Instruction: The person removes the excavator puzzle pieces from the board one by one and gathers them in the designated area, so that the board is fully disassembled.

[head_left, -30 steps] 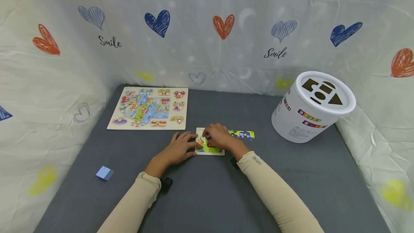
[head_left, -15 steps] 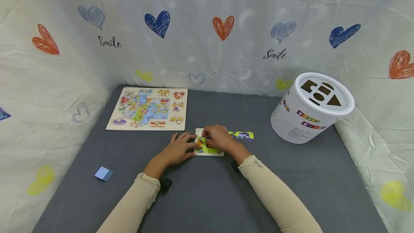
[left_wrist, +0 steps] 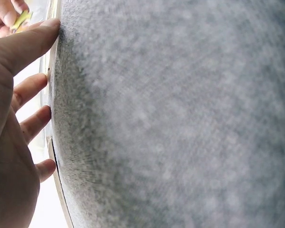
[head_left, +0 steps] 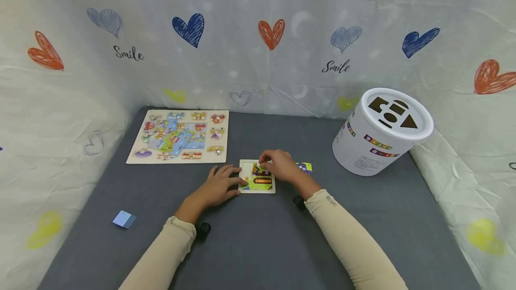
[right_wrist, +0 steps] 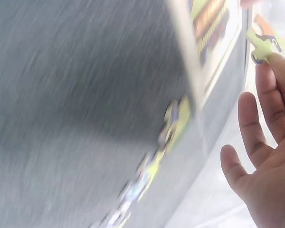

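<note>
A small jigsaw puzzle in a pale frame (head_left: 241, 169) lies at mid-table, a digger-like vehicle on its joined pieces (head_left: 263, 181). My left hand (head_left: 215, 188) lies along the frame's left edge with fingers extended, the fingertips touching it. Over the frame's upper right, my right hand (head_left: 282, 167) pinches a green puzzle piece (right_wrist: 262, 46) between thumb and index finger, the other fingers spread. That piece appears raised in the right wrist view. Loose puzzle pieces (right_wrist: 135, 187) lie in a row right of the frame, partly hidden by the right hand in the head view.
A wooden board (head_left: 219, 158) with vehicle shapes and flat picture pieces on it lies at the back left. A white bucket (head_left: 359, 151) with shaped holes in its lid stands at the right. One blue block (head_left: 124, 219) sits at the left. Behind hangs a heart-printed curtain.
My right hand has moved up and right off the puzzle, with a piece in its pinch, uncovering more of the picture. The left hand stays at the frame. The head view has shifted slightly.
</note>
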A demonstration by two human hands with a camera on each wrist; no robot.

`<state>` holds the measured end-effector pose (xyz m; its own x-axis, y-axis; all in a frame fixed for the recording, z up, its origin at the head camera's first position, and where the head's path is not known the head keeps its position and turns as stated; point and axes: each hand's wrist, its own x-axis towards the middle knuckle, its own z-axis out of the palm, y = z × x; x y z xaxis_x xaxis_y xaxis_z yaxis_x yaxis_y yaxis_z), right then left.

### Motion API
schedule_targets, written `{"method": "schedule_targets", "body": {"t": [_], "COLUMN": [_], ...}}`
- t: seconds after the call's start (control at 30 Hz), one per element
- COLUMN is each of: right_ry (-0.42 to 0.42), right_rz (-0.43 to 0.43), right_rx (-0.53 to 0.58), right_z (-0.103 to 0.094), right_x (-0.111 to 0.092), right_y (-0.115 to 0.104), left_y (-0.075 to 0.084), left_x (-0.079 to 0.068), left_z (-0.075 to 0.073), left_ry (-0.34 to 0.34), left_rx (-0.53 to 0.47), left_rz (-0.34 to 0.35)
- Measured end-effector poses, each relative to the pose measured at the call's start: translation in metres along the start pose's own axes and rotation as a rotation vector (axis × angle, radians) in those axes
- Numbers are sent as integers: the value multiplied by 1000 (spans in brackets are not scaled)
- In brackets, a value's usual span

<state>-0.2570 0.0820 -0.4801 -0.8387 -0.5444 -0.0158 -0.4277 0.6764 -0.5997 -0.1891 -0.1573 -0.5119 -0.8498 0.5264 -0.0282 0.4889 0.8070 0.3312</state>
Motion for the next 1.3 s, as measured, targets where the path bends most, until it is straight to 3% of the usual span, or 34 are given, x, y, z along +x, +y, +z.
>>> {"method": "schedule_targets", "body": {"t": [0.27,0.47,0.6,0.87,1.3], "right_ry": [33,16,2,18,55], "right_rz": [44,45,24,70,41], "right_rx": [-19,-77,-115,-175,-188], "right_z": [-24,-25,-21,-16,-17], "right_x": [-23,-34,-34,-38,-38], "right_y": [28,41,44,48,46], "left_y": [1,0,-1,-1,0], "left_x": [1,-1,-1,2,2], "left_z": [-1,-5,-6,0,0], "left_ry": [-4,13,21,12,2], "left_rx": [-25,-24,-17,-20,-20], "left_rz": [-16,-1,-6,5,-1]}}
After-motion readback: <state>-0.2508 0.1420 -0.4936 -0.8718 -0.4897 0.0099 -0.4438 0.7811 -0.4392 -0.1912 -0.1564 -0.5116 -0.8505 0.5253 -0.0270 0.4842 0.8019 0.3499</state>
